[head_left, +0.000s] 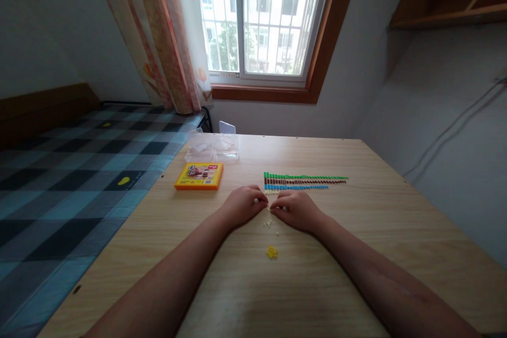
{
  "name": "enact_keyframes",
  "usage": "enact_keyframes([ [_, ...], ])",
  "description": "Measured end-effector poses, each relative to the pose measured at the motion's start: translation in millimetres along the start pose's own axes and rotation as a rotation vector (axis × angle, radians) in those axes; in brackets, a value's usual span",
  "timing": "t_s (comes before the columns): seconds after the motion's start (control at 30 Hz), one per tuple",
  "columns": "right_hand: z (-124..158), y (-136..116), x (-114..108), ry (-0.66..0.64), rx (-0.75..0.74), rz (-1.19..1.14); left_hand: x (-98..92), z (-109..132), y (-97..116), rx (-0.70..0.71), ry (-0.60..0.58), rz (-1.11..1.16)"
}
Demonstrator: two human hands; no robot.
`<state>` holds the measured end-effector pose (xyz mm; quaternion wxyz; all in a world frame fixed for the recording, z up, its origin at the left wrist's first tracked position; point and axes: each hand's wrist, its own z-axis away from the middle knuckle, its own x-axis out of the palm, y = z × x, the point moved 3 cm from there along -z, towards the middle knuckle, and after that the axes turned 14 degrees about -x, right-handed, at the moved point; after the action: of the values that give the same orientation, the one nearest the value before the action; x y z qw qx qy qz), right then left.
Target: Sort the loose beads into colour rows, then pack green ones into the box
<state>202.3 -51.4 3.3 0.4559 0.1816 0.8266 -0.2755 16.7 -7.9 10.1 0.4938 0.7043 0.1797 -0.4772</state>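
Observation:
My left hand (244, 204) and my right hand (295, 209) rest close together on the wooden table (356, 253), both with fingers curled into a pinch at the point where they almost meet. What the fingertips hold is too small to make out. A few tiny pale pieces (269, 224) lie just below the fingertips, and a small yellow clump (272, 252) sits nearer to me. Just beyond the hands run three long rows of small pieces: green (304, 176), dark brown (304, 182) and blue (296, 187).
An orange box (199, 176) lies at the left of the table, with a clear plastic container (213, 148) behind it. A bed with a checked cover (71, 185) adjoins the table's left edge. A window and curtain are behind; a wall runs along the right.

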Motion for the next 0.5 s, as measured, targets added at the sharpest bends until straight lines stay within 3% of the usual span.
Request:
enact_keyframes([
  [0.5,-1,-10,-1,0.022,-0.074,0.04,0.7,-1,-3,-0.001,0.038,0.016],
])
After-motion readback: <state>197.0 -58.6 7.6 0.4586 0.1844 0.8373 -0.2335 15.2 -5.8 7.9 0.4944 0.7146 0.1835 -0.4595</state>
